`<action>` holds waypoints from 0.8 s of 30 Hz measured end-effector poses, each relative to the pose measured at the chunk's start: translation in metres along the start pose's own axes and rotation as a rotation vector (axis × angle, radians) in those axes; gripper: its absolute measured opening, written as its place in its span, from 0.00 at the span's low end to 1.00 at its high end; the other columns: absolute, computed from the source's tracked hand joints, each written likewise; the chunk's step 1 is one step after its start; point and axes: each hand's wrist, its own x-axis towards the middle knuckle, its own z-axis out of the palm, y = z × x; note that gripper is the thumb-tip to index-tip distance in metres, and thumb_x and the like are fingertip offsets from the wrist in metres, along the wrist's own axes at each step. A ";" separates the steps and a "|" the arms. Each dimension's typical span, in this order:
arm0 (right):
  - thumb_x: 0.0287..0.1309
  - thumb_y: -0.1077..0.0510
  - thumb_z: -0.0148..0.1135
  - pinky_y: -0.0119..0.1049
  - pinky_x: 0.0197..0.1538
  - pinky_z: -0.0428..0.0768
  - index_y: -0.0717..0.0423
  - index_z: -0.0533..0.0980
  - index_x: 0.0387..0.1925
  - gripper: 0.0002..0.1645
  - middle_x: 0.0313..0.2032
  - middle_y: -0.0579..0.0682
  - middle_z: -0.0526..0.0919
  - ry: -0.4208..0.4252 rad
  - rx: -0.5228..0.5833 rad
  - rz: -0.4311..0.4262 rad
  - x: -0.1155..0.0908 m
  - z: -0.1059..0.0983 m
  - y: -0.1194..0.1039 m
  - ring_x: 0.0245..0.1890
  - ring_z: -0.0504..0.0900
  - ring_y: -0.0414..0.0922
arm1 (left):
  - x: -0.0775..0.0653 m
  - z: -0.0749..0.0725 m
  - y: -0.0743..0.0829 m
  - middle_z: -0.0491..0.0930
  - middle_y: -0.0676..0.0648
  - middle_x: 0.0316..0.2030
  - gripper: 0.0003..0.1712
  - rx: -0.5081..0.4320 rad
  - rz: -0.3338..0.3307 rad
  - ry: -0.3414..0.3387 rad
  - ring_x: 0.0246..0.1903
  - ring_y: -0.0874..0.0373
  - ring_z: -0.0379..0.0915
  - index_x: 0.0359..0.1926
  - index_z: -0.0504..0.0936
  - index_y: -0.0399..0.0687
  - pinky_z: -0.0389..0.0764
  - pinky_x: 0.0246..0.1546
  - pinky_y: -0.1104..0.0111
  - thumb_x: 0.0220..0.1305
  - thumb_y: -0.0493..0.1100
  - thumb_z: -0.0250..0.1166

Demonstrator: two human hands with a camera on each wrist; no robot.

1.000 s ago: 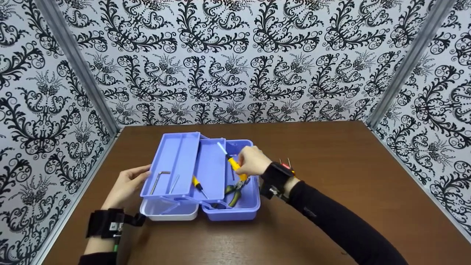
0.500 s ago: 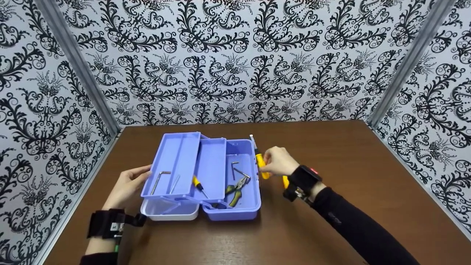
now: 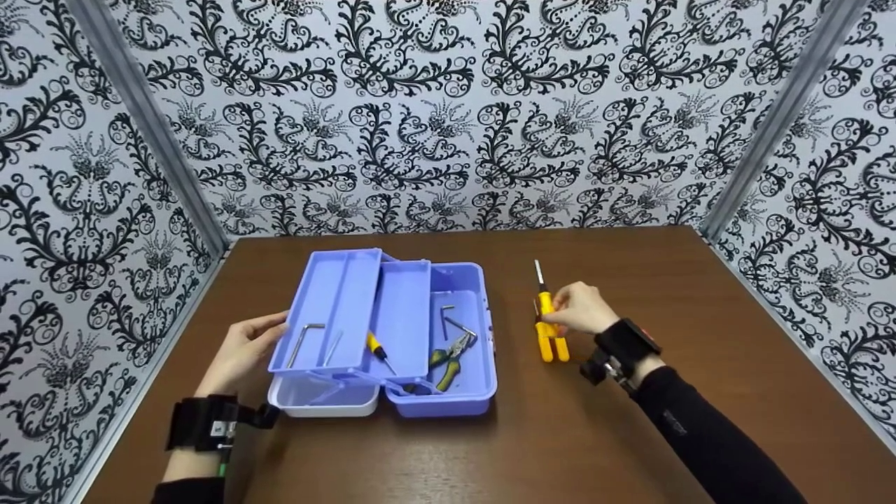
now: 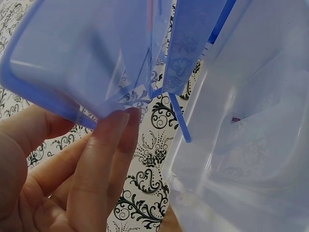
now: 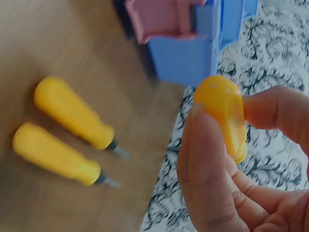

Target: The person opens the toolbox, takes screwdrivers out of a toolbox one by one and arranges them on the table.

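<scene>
Over the tabletop, right of the toolbox: one screwdriver, its yellow handle pinched by thumb and fingertips of my right hand. Probably light, stiff, sturdy, perhaps slick; best taken mid-handle. My left hand grips the edge of the upper tray.

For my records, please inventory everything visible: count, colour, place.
Walls: three, black-white, around
Strips: two, grey, corners
Table: one, brown, centre
Toolbox: one, lavender, table
Lid: one, white, left
Held screwdriver: one, yellow, right
Loose screwdrivers: two, yellow, table
Tray screwdriver: one, yellow, lower tray
Pliers: one, greenish, base
Hex keys: three, metallic, one upper tray, two base
Rod: one, pale, upper tray
Straps: two, black, both sides
Sleeves: two, black, both sides
Left hand: one, on upper tray
Right hand: one, holding screwdriver
</scene>
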 end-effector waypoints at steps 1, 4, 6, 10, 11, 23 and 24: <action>0.48 0.62 0.68 0.26 0.24 0.81 0.65 0.79 0.24 0.08 0.20 0.58 0.86 0.004 -0.013 0.001 -0.001 -0.002 0.004 0.17 0.85 0.44 | 0.000 0.000 0.000 0.80 0.33 0.55 0.26 0.000 0.001 -0.001 0.40 0.67 0.83 0.65 0.69 0.28 0.84 0.45 0.74 0.74 0.42 0.56; 0.48 0.62 0.68 0.24 0.23 0.78 0.65 0.79 0.23 0.08 0.20 0.60 0.86 0.013 -0.035 0.016 -0.003 -0.005 0.018 0.17 0.85 0.46 | 0.001 0.001 0.000 0.80 0.33 0.55 0.26 -0.004 -0.002 -0.005 0.40 0.67 0.83 0.65 0.69 0.28 0.84 0.46 0.73 0.74 0.42 0.57; 0.48 0.62 0.68 0.24 0.22 0.78 0.65 0.79 0.23 0.08 0.17 0.58 0.85 0.019 -0.043 0.030 -0.004 -0.006 0.026 0.16 0.85 0.46 | 0.001 0.001 0.000 0.81 0.34 0.55 0.27 -0.005 -0.005 -0.012 0.40 0.66 0.83 0.66 0.68 0.28 0.84 0.46 0.73 0.74 0.42 0.56; 0.49 0.61 0.68 0.25 0.22 0.77 0.65 0.79 0.22 0.09 0.14 0.52 0.83 0.008 -0.043 0.061 -0.007 -0.007 0.041 0.13 0.82 0.40 | 0.001 0.001 0.001 0.81 0.34 0.54 0.27 -0.004 -0.008 -0.010 0.39 0.66 0.83 0.66 0.68 0.28 0.84 0.45 0.73 0.74 0.42 0.57; 0.50 0.61 0.68 0.25 0.22 0.78 0.65 0.79 0.22 0.10 0.13 0.50 0.83 0.003 -0.036 0.070 -0.008 -0.006 0.045 0.13 0.81 0.39 | 0.001 0.001 0.001 0.81 0.33 0.55 0.27 -0.003 -0.004 -0.010 0.39 0.66 0.83 0.66 0.68 0.28 0.84 0.45 0.73 0.74 0.42 0.56; 0.49 0.62 0.70 0.27 0.19 0.78 0.63 0.80 0.17 0.12 0.11 0.49 0.81 -0.028 -0.086 0.110 0.000 0.006 0.076 0.12 0.81 0.40 | 0.000 0.001 0.000 0.78 0.30 0.58 0.25 -0.003 0.014 0.007 0.40 0.67 0.82 0.65 0.69 0.28 0.84 0.45 0.74 0.74 0.40 0.56; 0.49 0.62 0.71 0.27 0.18 0.78 0.63 0.80 0.16 0.12 0.11 0.49 0.81 -0.030 -0.087 0.109 0.000 0.007 0.077 0.11 0.80 0.39 | 0.000 0.002 0.000 0.78 0.30 0.58 0.25 -0.005 0.014 0.007 0.40 0.67 0.82 0.65 0.69 0.28 0.84 0.45 0.74 0.74 0.40 0.56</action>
